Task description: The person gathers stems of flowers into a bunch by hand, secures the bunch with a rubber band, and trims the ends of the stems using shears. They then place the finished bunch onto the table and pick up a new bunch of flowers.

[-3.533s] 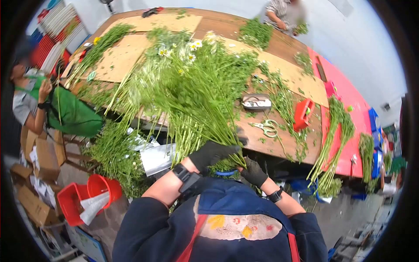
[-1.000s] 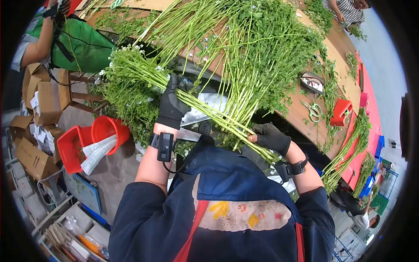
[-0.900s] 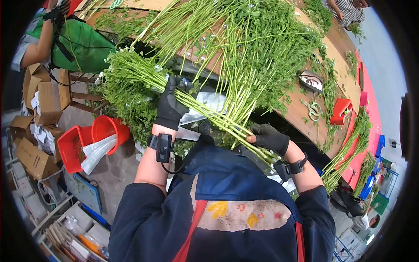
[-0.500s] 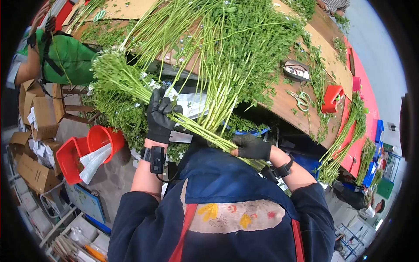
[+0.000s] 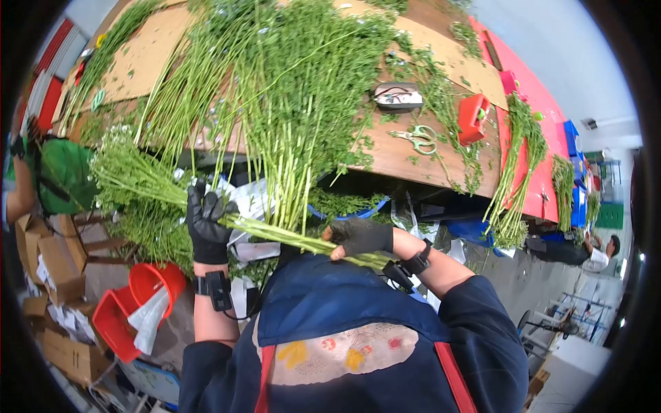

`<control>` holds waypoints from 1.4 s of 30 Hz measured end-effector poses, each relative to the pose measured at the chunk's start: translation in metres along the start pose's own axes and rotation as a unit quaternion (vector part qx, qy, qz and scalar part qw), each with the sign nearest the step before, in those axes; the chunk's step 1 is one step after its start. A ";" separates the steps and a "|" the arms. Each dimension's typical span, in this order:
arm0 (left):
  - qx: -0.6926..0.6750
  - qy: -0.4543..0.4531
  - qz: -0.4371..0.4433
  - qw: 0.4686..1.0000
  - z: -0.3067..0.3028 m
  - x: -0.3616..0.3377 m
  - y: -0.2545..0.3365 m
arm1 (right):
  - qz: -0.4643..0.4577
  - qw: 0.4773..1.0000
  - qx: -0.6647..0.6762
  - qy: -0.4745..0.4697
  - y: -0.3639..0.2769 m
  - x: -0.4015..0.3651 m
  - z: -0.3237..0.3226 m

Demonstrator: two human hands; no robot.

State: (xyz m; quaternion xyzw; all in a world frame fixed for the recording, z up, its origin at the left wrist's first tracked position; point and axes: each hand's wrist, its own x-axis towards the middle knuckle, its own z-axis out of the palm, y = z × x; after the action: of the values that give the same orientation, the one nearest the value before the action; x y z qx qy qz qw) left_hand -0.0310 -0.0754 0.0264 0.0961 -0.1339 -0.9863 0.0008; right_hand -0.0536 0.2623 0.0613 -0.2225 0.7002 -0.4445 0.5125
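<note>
A bunch of long green flower stems (image 5: 275, 236) lies across the front of my body, its leafy, pale-flowered heads off to the left. My left hand (image 5: 208, 224), in a black glove, is wrapped round the bunch below the heads. Farther down, toward the cut ends, my right hand (image 5: 361, 237) grips the same stems; its glove leaves the thumb tip bare. Just beyond my hands, a large heap of loose stems (image 5: 296, 103) covers the table, with its cut ends hanging over the near edge.
On the wooden table (image 5: 392, 155) lie scissors (image 5: 418, 140), an open glasses case (image 5: 398, 96) and a red box (image 5: 473, 118). Bundled stems (image 5: 516, 172) hang off the pink table. Red bins (image 5: 116, 323) and cardboard boxes (image 5: 62, 258) stand at left. Another person's arm (image 5: 19, 175) is at far left.
My view has turned right, so the table and heap sit farther left. Both hands still hold the bunch, and the right hand sits a little nearer the left along the stems.
</note>
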 end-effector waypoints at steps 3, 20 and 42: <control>0.013 0.014 -0.005 1.000 -0.006 0.001 -0.004 | 0.010 0.983 0.119 0.142 0.057 0.016 -0.018; 0.058 0.090 -0.002 0.994 0.008 0.000 -0.029 | -0.059 0.910 0.271 0.310 0.030 0.009 -0.046; 0.028 0.056 -0.047 0.997 0.047 0.016 -0.129 | 0.296 0.690 -0.320 0.578 0.255 -0.142 -0.231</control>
State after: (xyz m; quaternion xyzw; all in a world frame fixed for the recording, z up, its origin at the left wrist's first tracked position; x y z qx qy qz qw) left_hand -0.0528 0.0610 0.0339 0.1575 -0.1567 -0.9742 -0.0404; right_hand -0.1750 0.5912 -0.0636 0.1472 0.9873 -0.0597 0.0089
